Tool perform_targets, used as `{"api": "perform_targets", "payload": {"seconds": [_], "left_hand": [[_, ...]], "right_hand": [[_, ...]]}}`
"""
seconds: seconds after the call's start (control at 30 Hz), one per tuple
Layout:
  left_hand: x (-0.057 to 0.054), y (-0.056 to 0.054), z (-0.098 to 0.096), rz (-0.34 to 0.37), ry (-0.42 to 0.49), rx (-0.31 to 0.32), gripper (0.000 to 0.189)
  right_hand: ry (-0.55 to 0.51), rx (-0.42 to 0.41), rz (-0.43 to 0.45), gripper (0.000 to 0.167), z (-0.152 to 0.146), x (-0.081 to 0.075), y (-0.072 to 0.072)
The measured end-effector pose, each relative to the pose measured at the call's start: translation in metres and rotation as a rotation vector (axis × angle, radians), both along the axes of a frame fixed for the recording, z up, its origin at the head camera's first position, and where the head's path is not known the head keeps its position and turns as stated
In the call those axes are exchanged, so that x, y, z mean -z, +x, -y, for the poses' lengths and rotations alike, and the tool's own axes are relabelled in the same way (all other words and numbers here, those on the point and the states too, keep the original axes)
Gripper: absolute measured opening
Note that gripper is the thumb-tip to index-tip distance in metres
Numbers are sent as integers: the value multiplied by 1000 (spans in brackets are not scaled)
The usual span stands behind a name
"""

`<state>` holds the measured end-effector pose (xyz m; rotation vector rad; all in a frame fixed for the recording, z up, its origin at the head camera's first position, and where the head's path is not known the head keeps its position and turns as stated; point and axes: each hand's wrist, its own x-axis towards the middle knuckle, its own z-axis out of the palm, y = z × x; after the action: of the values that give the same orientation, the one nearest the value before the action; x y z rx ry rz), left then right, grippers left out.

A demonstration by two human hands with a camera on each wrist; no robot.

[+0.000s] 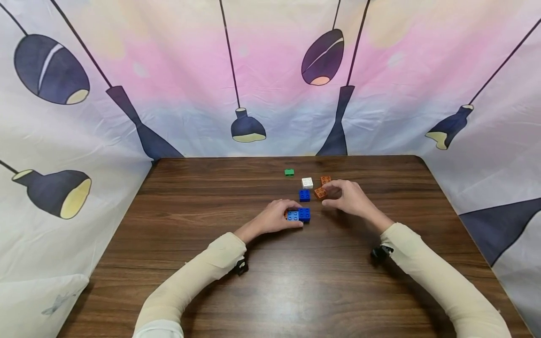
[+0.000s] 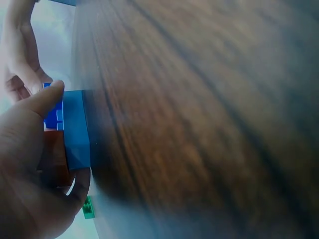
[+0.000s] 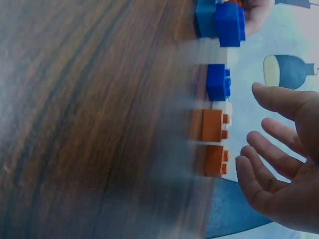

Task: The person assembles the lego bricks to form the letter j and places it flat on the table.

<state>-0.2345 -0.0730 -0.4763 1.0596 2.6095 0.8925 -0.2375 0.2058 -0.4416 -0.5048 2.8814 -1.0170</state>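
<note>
My left hand (image 1: 274, 217) grips a small joined stack between thumb and fingers. In it are a light blue brick (image 1: 292, 216), a dark blue brick (image 1: 304, 214) set on and overhanging its right end, and an orange brick (image 2: 56, 158), mostly covered by the hand. My right hand (image 1: 351, 199) hovers with fingers spread and loosely bent, holding nothing. Closest to its fingertips is a loose orange brick (image 3: 212, 125); another orange brick (image 3: 214, 161) lies beside that one. Both stand on the table, studs up, apart from the hand in the right wrist view.
A second dark blue brick (image 1: 304, 195) lies just beyond the stack. Behind it come a white brick (image 1: 307, 183) and a small green brick (image 1: 289, 172). The wooden table (image 1: 203, 188) ends at a printed cloth backdrop (image 1: 177, 70).
</note>
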Motion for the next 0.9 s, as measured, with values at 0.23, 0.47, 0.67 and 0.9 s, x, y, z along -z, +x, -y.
{"api": "perform_targets", "payload": {"seconds": [0.23,0.47,0.67,0.9], "left_hand": [[2,-3,-1,-11,7,7,46],[1,-3,-1,-12,-3,7,47],[1,-4,-1,-8,-11,6,48],[3,-4,0,-5,-13,12,47]], "right_hand": [[-6,28,-11,45,1,7,-11],[14,32,0,46,4,16,-20],[35,22,0,45,7,23,-25],[40,9,-4,45,11,27,-27]]}}
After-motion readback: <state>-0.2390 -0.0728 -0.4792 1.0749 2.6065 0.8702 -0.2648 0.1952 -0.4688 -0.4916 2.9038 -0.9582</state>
